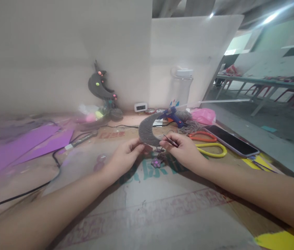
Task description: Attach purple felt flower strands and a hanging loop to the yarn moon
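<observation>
Between my hands stands a crescent moon (145,131) wrapped in grey yarn. My left hand (123,156) is closed on its lower left edge, thumb and fingers pinching. My right hand (187,151) pinches a thin dark tool like tweezers (171,140), and its fingertips touch the crescent's lower right tip. Below the crescent, a small purple flower (156,163) with a pink centre hangs or lies near the cardboard; I cannot tell which. My fingers hide part of the crescent's lower edge.
Behind the crescent are a blue glue gun (175,116), a small clock (140,107) and a water bottle (182,86). Scissors with a yellow handle (214,150) and a phone (231,140) lie right. A finished grey moon (98,85) stands back left. Purple sheets (19,149) and a black cable (24,192) lie left.
</observation>
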Action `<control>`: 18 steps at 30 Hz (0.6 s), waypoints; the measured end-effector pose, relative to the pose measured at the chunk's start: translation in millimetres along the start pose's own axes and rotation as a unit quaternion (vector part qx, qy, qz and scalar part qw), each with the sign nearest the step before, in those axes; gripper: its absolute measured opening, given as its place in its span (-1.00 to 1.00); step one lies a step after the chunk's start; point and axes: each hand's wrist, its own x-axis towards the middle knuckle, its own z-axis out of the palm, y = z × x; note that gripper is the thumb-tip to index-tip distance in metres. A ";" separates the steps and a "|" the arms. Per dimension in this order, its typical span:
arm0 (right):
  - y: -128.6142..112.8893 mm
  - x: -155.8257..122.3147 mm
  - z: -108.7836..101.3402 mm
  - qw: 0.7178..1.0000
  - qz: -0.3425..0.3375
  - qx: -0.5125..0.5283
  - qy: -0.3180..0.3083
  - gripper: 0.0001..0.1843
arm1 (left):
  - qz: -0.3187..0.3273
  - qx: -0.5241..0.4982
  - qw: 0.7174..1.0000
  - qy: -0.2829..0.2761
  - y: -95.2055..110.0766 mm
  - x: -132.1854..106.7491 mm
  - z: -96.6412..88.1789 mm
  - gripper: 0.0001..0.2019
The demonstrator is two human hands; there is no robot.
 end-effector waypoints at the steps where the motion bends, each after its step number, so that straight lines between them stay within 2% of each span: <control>1: 0.2 0.3 0.1 1.000 0.001 -0.002 0.003 -0.74 | 0.000 0.010 1.000 0.001 1.0 -0.8 0.0 -0.81; 5: -0.1 -0.9 1.3 1.000 -0.006 -0.017 -0.001 -0.74 | 0.001 0.067 0.997 0.032 4.6 -3.1 -0.4 -0.79; 10: -2.4 -5.4 3.0 0.998 -0.035 -0.038 -0.046 -0.79 | -0.026 0.120 0.990 0.067 4.1 -3.9 -1.1 -0.67; 15: -0.5 -2.3 1.8 0.999 -0.006 -0.036 -0.013 -0.75 | 0.009 0.073 0.996 0.045 -5.0 -0.3 -1.4 -0.76; 18: 0.1 0.1 0.7 1.000 0.006 -0.023 -0.004 -0.76 | -0.012 0.045 0.998 0.043 -6.0 1.8 -0.6 -0.82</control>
